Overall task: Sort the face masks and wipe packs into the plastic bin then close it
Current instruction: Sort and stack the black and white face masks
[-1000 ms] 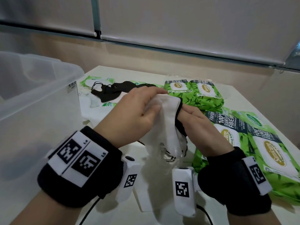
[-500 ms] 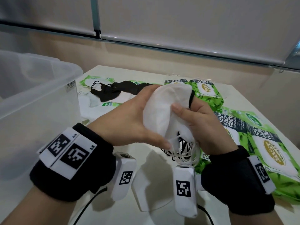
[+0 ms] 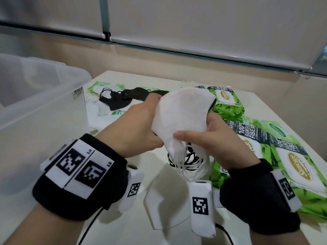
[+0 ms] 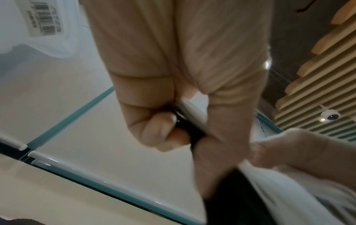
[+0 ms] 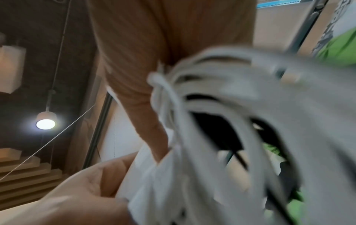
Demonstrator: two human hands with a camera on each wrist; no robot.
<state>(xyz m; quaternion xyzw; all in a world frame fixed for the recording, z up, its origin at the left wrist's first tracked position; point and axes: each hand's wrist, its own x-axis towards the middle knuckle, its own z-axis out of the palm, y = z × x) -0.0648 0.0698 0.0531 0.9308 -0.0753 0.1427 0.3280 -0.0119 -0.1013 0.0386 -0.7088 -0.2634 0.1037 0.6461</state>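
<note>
A stack of white folded fabric face masks (image 3: 182, 114) was held up above the white table (image 3: 276, 110), gripped from both sides: the left hand (image 3: 134, 128) was curled around its left edge, the right hand (image 3: 214, 144) was wrapped around its right side with the thumb pressed across the front. At least one black mask was sandwiched in the stack, seen in the left wrist view between the fingers (image 4: 163, 129). White and black ear loops (image 3: 187, 161) were hanging below the stack. The clear plastic storage bin (image 3: 44, 110) was standing open at the left of the table. A black face mask (image 3: 123, 99) was lying on the table beyond the hands, near the bin. Green wipe packs with white labels (image 3: 290, 156) were spread over the right side of the table. One more white mask (image 3: 164, 207) was lying flat between the wrists.
</note>
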